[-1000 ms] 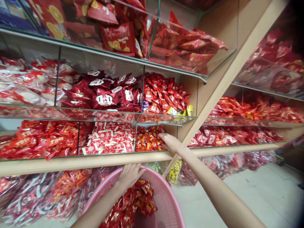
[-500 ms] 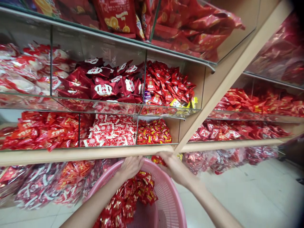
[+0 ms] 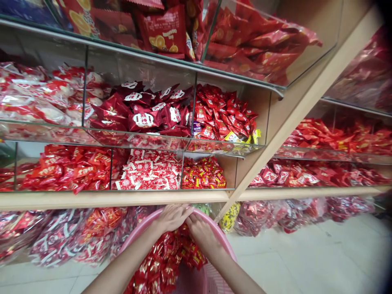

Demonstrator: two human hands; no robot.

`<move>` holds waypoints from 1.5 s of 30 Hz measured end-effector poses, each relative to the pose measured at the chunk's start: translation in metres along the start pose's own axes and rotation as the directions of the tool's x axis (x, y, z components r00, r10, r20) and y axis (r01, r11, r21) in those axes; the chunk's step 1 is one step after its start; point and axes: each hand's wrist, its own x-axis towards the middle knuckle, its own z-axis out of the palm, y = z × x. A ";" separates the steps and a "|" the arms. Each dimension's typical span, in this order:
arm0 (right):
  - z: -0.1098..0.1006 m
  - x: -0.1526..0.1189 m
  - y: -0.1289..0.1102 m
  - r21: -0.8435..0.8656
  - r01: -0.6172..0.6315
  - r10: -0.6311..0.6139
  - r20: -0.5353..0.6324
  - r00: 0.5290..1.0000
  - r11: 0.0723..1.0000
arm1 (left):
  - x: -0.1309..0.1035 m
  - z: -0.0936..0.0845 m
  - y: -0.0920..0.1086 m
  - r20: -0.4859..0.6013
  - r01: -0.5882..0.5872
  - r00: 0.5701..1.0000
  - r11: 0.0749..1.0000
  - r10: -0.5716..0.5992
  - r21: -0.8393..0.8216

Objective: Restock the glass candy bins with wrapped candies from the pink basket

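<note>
A pink plastic basket (image 3: pixel 142 223) stands below the shelf's front edge. Red, shiny wrapped candies (image 3: pixel 159 265) are heaped inside it, mostly towards its left. My left hand (image 3: pixel 174 217) is at the far rim, back upward, its fingers bent and closed. Close against it, my right hand (image 3: pixel 200 230) reaches in over the candies with curled fingers. The fingertips of both hands meet or nearly meet, and what lies between them is hidden.
Above the basket runs a wooden shelf edge (image 3: pixel 92 199). Glass-fronted bins hold small red and yellow candies (image 3: pixel 203 173), red-and-white candies (image 3: pixel 150 171) and maroon packets (image 3: pixel 142 118). Filled clear bags (image 3: pixel 58 237) lie beneath, along with a yellow bag (image 3: pixel 229 218). A slanted wooden post (image 3: pixel 275 139) rises at right.
My right hand has moved left and down from beyond the basket's right rim, where red candies showed at it, to beside my left hand. The view has shifted slightly.
</note>
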 end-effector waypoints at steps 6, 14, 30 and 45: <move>-0.005 -0.008 0.005 0.203 -0.072 0.073 0.004 0.997 0.976 | 0.001 0.002 -0.002 -0.005 -0.015 1.000 1.000 0.015 -0.003; 0.001 -0.018 -0.001 0.468 -0.131 0.144 0.007 0.990 0.874 | 0.002 0.003 -0.003 0.016 0.004 1.000 1.000 -0.004 -0.018; -0.002 -0.010 -0.029 0.351 -0.186 0.144 0.141 0.979 0.918 | 0.001 0.004 -0.005 -0.009 -0.018 1.000 1.000 0.018 -0.008; 0.013 -0.010 -0.026 0.192 -0.144 0.136 0.056 0.989 0.971 | 0.001 0.002 -0.004 0.034 0.007 0.999 1.000 -0.006 -0.028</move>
